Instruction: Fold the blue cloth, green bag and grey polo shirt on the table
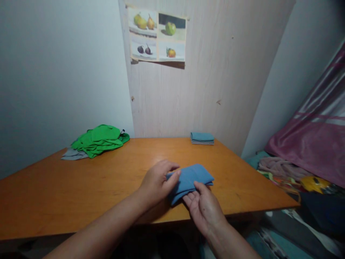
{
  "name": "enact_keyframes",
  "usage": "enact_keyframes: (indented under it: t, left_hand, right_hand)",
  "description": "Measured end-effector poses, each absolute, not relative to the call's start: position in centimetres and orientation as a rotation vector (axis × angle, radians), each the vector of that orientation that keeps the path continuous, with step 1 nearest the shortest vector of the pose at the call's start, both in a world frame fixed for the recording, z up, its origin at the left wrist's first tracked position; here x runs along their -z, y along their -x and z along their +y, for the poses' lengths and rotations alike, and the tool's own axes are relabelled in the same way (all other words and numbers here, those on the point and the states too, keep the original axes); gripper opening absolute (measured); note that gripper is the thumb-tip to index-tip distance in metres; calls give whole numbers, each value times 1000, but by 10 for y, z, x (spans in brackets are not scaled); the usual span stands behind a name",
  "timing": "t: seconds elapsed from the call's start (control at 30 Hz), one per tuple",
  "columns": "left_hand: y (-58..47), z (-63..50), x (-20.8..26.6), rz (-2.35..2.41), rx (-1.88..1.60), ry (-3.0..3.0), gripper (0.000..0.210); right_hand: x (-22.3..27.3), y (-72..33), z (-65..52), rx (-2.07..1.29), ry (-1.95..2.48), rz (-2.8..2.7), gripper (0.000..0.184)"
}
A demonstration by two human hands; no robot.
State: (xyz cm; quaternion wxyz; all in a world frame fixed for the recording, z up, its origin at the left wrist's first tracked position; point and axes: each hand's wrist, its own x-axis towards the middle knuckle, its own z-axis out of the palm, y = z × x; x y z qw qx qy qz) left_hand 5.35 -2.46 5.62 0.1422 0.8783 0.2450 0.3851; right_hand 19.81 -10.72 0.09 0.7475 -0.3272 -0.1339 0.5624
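A blue folded cloth (192, 177) is held between my two hands over the front part of the wooden table. My left hand (161, 180) grips its left end, thumb on top and the other fingers partly hidden behind it. From the front edge, my right hand (203, 207) pinches the cloth, with its thumb on top and its fingers underneath. The cloth is layered and slightly tilted, its left corner hanging lower.
The wooden table (113, 187) stretches to the wall. A crumpled green garment (101, 140) lies on a grey cloth (74, 154) at the back left. Folded teal cloths (202, 137) are stacked at the back right. Beyond the right edge are piled fabrics (285, 167) and a pink curtain (312, 140).
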Motion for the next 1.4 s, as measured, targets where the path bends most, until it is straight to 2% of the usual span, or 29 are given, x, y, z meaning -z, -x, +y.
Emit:
enact_keyframes:
  t: [0.13,0.5,0.87,1.13,1.4]
  left_hand:
    - [-61,24,-51,856,-1220,-2360,26]
    - [-126,117,8,1106,-714,-2659,35]
    - [-128,121,29,1066,-647,-2726,39]
    - [-130,120,30,1089,-614,-2672,42]
    - [-132,116,28,1133,-573,-2625,42]
  right_hand:
    - [-16,-234,-95,-1131,762,-295,24]
    - [-49,-358,-7,-919,823,-169,18]
    - [-54,-443,122,-839,730,-193,15]
    - [-47,-467,207,-856,651,-216,17]
    - [-31,-480,244,-876,641,-219,19]
